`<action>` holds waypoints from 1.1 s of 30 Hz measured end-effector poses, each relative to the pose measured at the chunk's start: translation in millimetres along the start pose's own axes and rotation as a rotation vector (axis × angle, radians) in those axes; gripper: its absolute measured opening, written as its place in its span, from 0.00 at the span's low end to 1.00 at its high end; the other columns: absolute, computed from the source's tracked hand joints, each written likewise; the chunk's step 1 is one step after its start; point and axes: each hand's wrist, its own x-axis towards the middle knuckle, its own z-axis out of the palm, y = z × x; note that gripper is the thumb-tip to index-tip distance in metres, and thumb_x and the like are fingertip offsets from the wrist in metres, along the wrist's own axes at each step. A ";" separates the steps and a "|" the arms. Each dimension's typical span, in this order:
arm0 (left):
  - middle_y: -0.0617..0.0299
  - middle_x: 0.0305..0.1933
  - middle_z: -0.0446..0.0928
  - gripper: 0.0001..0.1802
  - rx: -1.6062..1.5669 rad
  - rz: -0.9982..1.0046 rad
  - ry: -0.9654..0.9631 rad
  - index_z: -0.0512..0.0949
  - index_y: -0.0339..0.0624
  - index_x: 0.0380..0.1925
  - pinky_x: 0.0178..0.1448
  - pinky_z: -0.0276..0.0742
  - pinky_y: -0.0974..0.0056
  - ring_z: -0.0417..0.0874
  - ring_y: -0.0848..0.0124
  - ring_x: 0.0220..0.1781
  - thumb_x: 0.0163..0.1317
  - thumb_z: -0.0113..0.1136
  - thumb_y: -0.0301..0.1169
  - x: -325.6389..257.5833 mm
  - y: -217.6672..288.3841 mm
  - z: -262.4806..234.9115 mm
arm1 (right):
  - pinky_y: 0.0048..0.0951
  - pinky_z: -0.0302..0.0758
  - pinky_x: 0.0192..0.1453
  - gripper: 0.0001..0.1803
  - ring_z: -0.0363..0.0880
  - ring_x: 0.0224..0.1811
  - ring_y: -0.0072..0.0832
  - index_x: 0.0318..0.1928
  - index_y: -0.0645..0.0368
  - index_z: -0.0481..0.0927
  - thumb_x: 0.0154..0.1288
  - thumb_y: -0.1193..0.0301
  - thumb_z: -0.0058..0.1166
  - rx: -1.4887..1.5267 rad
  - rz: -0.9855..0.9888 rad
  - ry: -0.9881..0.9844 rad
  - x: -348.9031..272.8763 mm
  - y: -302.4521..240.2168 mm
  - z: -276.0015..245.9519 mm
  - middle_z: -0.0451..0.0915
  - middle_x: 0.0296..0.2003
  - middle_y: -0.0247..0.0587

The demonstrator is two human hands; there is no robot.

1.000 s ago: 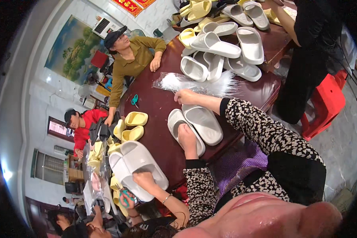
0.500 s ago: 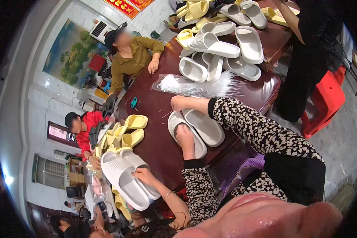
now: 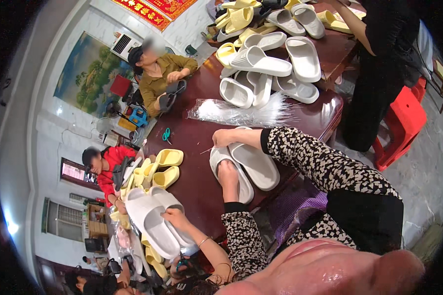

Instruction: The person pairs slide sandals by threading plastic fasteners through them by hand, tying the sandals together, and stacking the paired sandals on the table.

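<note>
A pair of light grey slide slippers lies side by side on the dark red table in front of me. My left hand (image 3: 227, 174) reaches into the opening of the nearer slipper (image 3: 242, 189), its fingertips hidden under the strap. At the strap end, my right hand (image 3: 224, 138) is closed in a pinch by the other slipper (image 3: 257, 169). A thin pale strand (image 3: 205, 152) sticks out beside the pinching fingers. Just beyond lies a clear plastic bag (image 3: 204, 111) with a bundle of thin white strands (image 3: 273, 114) fanning out of it.
Grey and yellow slippers (image 3: 261, 61) are heaped at the far right. Yellow slippers (image 3: 166, 167) and small teal scissors (image 3: 166, 134) lie left. A neighbour's hand (image 3: 177, 218) holds white slippers (image 3: 155, 221). Other people sit around the table (image 3: 202, 184). A red stool (image 3: 403, 120) stands right.
The person in the olive shirt has lifted a dark slipper over the table edge. My hands stay at the grey slippers with only slight shifts.
</note>
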 end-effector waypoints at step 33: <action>0.37 0.44 0.74 0.18 0.041 -0.043 -0.247 0.75 0.29 0.40 0.54 0.68 0.53 0.73 0.44 0.50 0.56 0.41 0.30 9.2 -50.3 13.8 | 0.33 0.74 0.35 0.08 0.79 0.29 0.34 0.30 0.61 0.80 0.48 0.73 0.53 0.342 -0.211 0.197 -27.9 0.9 -4.8 0.81 0.25 0.43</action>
